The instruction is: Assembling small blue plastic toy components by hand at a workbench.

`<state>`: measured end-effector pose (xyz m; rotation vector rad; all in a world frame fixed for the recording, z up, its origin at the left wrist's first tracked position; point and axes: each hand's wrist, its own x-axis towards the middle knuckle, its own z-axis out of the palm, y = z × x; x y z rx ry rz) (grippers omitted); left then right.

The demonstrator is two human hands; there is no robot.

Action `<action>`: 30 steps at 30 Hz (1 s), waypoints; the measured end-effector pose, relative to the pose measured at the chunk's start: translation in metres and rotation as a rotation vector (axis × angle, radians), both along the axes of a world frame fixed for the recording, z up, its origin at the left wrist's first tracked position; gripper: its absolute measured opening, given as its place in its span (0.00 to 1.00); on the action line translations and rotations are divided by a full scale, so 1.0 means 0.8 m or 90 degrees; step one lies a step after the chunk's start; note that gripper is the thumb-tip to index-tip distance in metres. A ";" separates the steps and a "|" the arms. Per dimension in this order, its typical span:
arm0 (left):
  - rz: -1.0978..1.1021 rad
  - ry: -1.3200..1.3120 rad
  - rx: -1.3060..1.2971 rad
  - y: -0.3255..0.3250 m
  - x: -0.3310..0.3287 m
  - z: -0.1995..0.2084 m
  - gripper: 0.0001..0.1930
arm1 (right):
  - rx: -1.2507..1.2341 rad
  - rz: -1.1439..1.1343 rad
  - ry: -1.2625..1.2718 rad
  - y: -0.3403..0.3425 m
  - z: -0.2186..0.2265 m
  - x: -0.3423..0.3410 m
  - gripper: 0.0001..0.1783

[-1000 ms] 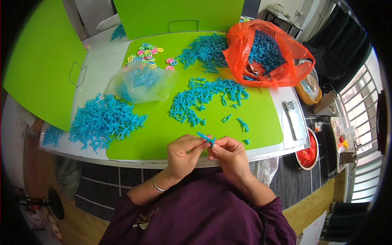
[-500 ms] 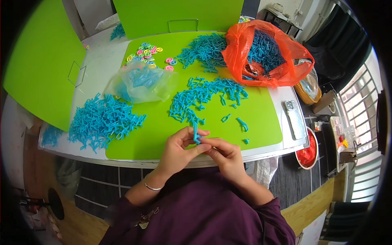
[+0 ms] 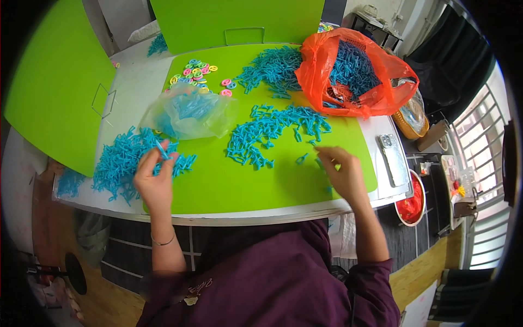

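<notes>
Two hands are out over the green mat (image 3: 245, 180) on the counter (image 3: 136, 92). Left hand (image 3: 155, 180) is at the edge of the blue pile on the left (image 3: 122, 161). Its fingers (image 3: 163, 152) pinch one small blue piece (image 3: 161, 149), which points up and away from the person. Right hand (image 3: 343, 174) is low on the right side of the mat, and its fingers are bent together at the tips. I cannot tell if they pinch anything. One loose blue piece (image 3: 301, 158) lies just to the left of those fingertips, so the right hand is the nearer one. It lies slanted. Past it is the curved middle pile of blue pieces (image 3: 272, 131). A see-through bag (image 3: 188, 111) sits above the left hand. An orange bag (image 3: 354, 76) full of blue pieces is far back on the right. Nothing lies between the right fingers and the loose piece.
</notes>
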<state>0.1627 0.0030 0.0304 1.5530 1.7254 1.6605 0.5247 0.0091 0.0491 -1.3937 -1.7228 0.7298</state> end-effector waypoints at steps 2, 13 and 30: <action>0.144 0.301 0.071 0.003 -0.016 0.009 0.17 | 0.042 -0.107 -0.223 0.032 -0.005 0.017 0.10; 0.263 0.489 0.097 0.002 0.001 0.021 0.18 | 0.169 -0.045 -0.263 0.080 -0.021 0.046 0.10; -0.330 0.148 0.031 -0.025 0.169 0.014 0.14 | 0.144 -0.079 -0.228 0.054 -0.009 0.018 0.08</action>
